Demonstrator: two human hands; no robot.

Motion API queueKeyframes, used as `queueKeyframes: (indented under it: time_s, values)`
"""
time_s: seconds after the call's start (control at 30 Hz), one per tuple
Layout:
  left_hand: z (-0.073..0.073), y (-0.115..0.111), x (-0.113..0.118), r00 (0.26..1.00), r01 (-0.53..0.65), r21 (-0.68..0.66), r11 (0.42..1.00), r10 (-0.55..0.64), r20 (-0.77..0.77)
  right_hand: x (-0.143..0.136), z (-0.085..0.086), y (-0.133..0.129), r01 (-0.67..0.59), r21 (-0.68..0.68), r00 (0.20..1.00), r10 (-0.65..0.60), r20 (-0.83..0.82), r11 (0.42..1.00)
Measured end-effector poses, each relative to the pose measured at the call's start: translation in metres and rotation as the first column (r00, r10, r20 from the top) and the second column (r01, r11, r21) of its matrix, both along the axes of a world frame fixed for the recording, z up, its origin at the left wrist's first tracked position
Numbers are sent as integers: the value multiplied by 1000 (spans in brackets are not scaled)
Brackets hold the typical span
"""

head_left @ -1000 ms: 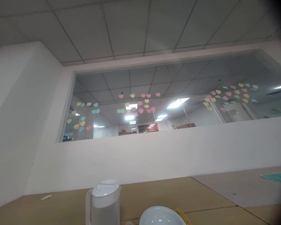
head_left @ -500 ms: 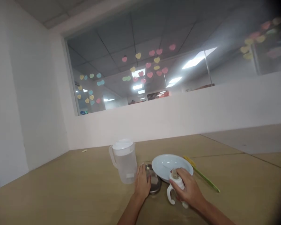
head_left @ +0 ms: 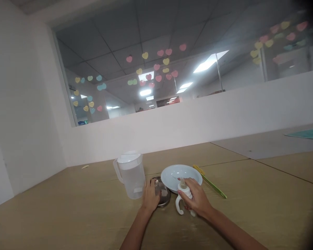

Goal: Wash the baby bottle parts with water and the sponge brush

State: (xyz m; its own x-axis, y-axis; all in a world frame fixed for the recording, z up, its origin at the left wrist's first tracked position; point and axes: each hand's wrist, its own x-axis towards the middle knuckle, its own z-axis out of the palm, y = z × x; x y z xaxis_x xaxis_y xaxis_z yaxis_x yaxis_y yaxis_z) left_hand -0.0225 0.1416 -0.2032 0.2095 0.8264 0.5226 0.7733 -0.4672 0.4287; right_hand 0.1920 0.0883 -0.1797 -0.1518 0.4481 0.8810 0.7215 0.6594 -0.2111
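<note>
My right hand (head_left: 195, 198) is wrapped round a baby bottle (head_left: 184, 187), which has a teat on top and white curved handles. The bottle stands upright in front of a pale blue bowl (head_left: 169, 173). Over the left side of a round, shiny metal tray (head_left: 165, 198), my left hand (head_left: 150, 197) has its fingers curled round a small clear piece (head_left: 157, 187); its shape is partly hidden. Just left of that hand stands a translucent plastic pitcher (head_left: 131, 177) with a white lid and a handle.
A brush with a yellow head and a green handle (head_left: 215, 187) lies right of the bowl. A small pale scrap (head_left: 85, 167) rests near the back left edge of the table (head_left: 75, 208). A teal sheet (head_left: 307, 133) is at the far right. Behind rises a wall with a window.
The camera view has shifted to the right, so everything appears further left. My left fingers have curled in over the tray around the small clear piece. My right hand keeps hold of the bottle.
</note>
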Motion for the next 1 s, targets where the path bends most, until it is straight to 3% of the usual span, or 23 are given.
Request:
queueKeyframes:
  time_s: [0.17,0.27,0.33,0.43,0.53,0.63,0.83,1.0]
  values:
    - [5,-8,10,993,-50,24,998,47,106,2,-5,2,-7,-31,1000,7,23,1000]
    - [10,-15,17,956,-66,214,975,0,294,3,-7,3,-3,-27,999,4,34,1000]
    - [15,-21,23,915,-68,434,899,-117,386,3,-9,3,0,-26,1000,0,31,1000]
    - [23,-32,38,885,10,719,695,-341,317,2,-13,6,-1,-54,1000,1,16,999]
    - [30,-44,60,862,176,746,642,-467,198,2,-19,13,-18,-59,1000,19,5,998]
    - [32,-52,77,856,303,651,696,-499,136,0,-24,20,-28,-39,999,26,-46,999]
    - [23,-54,76,841,308,451,838,-462,282,-5,-24,14,-24,-75,997,18,-77,997]
    - [14,-56,76,801,398,317,861,-495,338,-6,-21,8,-2,54,1000,3,-16,999]
